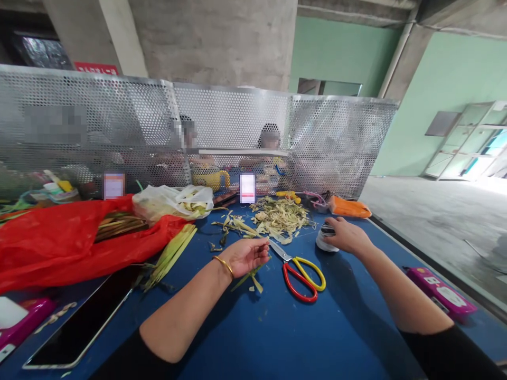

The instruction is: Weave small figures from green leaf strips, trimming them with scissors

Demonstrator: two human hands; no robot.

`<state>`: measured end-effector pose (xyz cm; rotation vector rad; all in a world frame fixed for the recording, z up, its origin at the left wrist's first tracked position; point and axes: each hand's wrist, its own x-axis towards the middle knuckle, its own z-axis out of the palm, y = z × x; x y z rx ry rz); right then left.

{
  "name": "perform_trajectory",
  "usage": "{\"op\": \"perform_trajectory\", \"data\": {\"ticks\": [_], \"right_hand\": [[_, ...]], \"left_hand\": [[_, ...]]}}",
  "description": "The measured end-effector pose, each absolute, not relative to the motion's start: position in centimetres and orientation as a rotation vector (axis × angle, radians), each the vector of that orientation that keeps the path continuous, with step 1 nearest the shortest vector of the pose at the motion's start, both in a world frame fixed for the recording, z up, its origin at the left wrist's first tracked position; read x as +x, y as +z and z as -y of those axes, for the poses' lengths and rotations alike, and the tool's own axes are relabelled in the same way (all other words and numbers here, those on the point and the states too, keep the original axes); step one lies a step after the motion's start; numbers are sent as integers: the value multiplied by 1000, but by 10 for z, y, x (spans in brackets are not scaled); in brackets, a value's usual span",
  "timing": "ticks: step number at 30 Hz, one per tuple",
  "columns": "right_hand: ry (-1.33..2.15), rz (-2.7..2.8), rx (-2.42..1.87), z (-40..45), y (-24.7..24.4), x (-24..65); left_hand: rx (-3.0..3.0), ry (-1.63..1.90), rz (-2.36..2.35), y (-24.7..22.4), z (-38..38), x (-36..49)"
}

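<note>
My left hand (249,256), with a gold bangle at the wrist, is raised over the table with its fingers curled into a pinch. What the fingertips hold, if anything, is too small to tell. Pale green husk strips (255,281) show just below it. My right hand (350,236) grips a white spool (327,244) with a dark top, standing on the table at the right. Between the hands lie scissors (303,274) with one red and one yellow handle, blades pointing toward my left hand. Beyond them is a heap of dry husk scraps (281,217).
A red plastic bag (71,237) with long dry stalks, green strips (172,256) and a dark tablet-like slab (85,316) occupy the left. An orange pouch (350,207) and a purple box (439,290) are at right. A perforated metal screen (233,116) borders the back; people sit behind it.
</note>
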<state>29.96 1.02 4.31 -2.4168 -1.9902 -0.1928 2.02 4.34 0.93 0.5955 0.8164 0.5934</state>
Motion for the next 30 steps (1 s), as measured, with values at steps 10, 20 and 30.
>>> {"op": "perform_trajectory", "data": {"ticks": [10,20,30], "right_hand": [[97,2360,-1893,53,-7,226],[656,2126,-2095,54,8,244],[1650,1201,-1430,94,15,278]], "left_hand": [[578,626,-818,9,-45,18],[572,661,-822,11,-41,16],[555,659,-820,8,-43,18]]}}
